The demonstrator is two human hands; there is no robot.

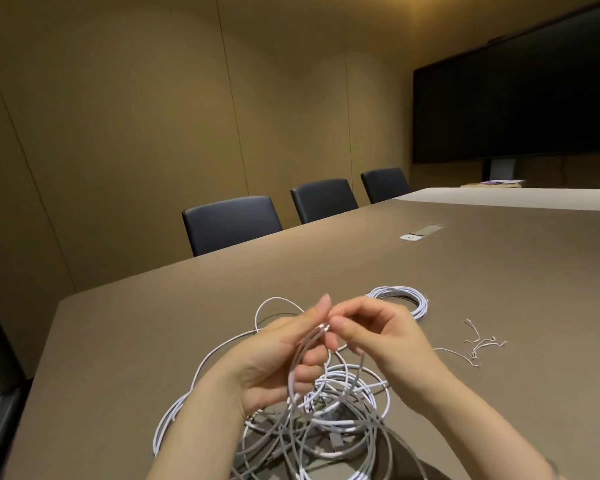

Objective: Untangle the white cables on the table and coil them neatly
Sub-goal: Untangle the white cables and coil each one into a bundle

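Loosely heaped on the brown table, the tangled white cables rise to the left hand and right hand, both pinching strands, beyond which lies a neat white coil beside thin twist ties.

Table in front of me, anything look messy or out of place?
Yes: the tangled cables sprawl in crossed loops under both hands, unlike the neat coil behind. Loose twist ties lie scattered to the right.
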